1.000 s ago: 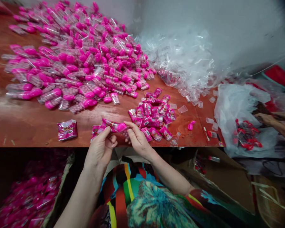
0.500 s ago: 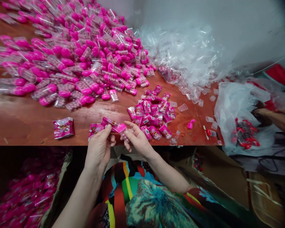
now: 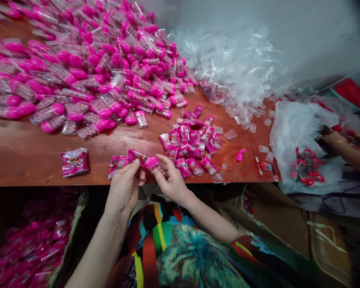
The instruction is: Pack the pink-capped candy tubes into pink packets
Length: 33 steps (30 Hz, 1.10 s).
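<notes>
Carefully: left hand (image 3: 126, 182) pinches the wrapper (image 3: 133, 153), right hand (image 3: 173, 184) grips the bottle (image 3: 151, 162) at wrapper's end; straight alignment should help.

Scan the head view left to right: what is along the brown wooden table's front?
Glossy pink wrapper bundle, bare left hand, bare right hand, pink plastic cap, red-capped clear tube, translucent white bag.
</notes>
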Each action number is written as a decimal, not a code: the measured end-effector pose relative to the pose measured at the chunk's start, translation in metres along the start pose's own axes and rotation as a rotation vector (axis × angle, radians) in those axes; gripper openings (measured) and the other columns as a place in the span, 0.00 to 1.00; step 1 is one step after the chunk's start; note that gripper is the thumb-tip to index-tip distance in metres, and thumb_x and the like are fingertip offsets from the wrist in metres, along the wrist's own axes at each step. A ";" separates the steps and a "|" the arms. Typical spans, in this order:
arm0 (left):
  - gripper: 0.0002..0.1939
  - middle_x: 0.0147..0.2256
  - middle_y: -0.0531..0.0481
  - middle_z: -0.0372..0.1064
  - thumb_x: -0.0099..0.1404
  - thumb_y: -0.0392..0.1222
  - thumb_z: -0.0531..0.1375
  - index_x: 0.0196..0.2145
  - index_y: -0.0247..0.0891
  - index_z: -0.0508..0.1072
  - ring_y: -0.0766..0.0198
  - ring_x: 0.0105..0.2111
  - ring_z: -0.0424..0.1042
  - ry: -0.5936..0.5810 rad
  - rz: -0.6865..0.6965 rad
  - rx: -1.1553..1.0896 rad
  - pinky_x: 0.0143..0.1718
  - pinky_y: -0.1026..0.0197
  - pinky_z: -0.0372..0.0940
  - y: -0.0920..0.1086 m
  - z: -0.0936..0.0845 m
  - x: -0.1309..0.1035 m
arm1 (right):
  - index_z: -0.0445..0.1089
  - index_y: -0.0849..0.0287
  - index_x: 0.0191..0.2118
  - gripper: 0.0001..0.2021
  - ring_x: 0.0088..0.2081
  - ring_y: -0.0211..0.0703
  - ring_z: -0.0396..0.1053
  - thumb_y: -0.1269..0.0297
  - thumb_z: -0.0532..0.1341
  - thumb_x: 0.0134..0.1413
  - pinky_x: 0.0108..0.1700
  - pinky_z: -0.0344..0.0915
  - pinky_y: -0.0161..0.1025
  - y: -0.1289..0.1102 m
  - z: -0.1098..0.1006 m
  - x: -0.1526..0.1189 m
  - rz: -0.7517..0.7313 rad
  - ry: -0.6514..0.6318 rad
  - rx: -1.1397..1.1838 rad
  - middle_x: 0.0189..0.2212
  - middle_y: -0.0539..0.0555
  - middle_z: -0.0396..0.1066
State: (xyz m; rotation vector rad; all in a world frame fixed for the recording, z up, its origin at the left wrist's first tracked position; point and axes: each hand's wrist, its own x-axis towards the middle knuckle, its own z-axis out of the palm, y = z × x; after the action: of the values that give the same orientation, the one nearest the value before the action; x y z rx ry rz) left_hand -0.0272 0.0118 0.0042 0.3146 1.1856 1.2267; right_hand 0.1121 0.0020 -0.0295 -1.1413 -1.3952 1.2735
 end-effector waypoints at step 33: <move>0.11 0.17 0.54 0.64 0.53 0.44 0.70 0.25 0.34 0.76 0.71 0.17 0.58 -0.178 -0.220 0.029 0.16 0.69 0.53 0.002 -0.013 -0.004 | 0.66 0.60 0.53 0.18 0.64 0.49 0.63 0.76 0.57 0.57 0.53 0.72 0.43 -0.046 -0.069 0.003 -0.545 -0.520 -0.471 0.67 0.67 0.55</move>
State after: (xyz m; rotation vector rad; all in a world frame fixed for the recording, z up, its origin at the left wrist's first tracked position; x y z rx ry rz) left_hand -0.0384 0.0042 0.0021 0.3000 1.0543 0.9708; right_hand 0.1771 0.0149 0.0204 -0.6413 -2.2932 0.8885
